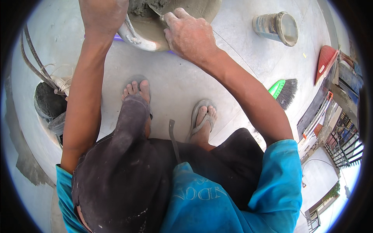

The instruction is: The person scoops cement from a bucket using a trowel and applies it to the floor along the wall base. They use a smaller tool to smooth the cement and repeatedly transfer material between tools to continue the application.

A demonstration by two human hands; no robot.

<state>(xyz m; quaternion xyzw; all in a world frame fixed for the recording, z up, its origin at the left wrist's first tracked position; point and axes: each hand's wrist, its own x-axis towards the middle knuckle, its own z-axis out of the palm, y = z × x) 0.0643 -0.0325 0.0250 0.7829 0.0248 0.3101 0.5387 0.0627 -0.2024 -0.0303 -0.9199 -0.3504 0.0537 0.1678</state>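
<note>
A wide basin [144,43] with a pale, cement-smeared rim stands at the top, with wet grey cement mix [194,7] in it. My right hand [190,35] is at the basin's near side, dusty with cement, its fingers curled closed. From those fingers a trowel [155,9] reaches into the mix, showing only part of its thin metal blade; its handle is hidden in my grip. My left hand [103,14] is by the basin's left side, cut off by the upper edge. Its fingers do not show, so I cannot tell what they touch.
A cement-stained bucket [275,28] is at the upper right. Below it lies a brush head [285,93] with green trim and dark bristles. A red wedge-shaped object [326,62] is farther right. At left, a black bucket [48,101] is beside bent rods [37,64].
</note>
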